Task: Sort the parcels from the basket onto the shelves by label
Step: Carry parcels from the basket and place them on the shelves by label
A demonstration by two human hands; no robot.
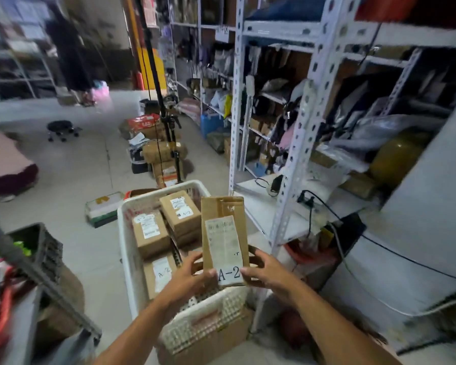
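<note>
Holding a cardboard parcel (224, 241) upright between both hands, you have its white label facing you, with "A-2" printed at the bottom edge, right between your two thumbs. Your left hand (188, 279) grips the parcel's lower left side: the thumb presses on the front just left of the "A-2", and the other fingers curl round behind the cardboard. Your right hand (267, 272) grips the lower right corner in the same way, thumb tip on the front at the right end of the label, fingers wrapped behind. The parcel's top end rises well above your fingertips.

Just below and to the left of your left fingers sits the white plastic basket (127, 248), resting on a cardboard box (216, 338). Inside it lie more brown parcels: one (179, 210) beyond your left fingertips, labelled "A-2", one (149, 233) further left, and one (159, 275) just beside your left wrist, its label also reading "A-2".

Beyond your right fingers stands a white metal shelf rack (298, 143), crowded with bags and packets; a black cable (316, 206) trails over its lowest board. More boxes (163, 151) sit on the floor past the basket.
</note>
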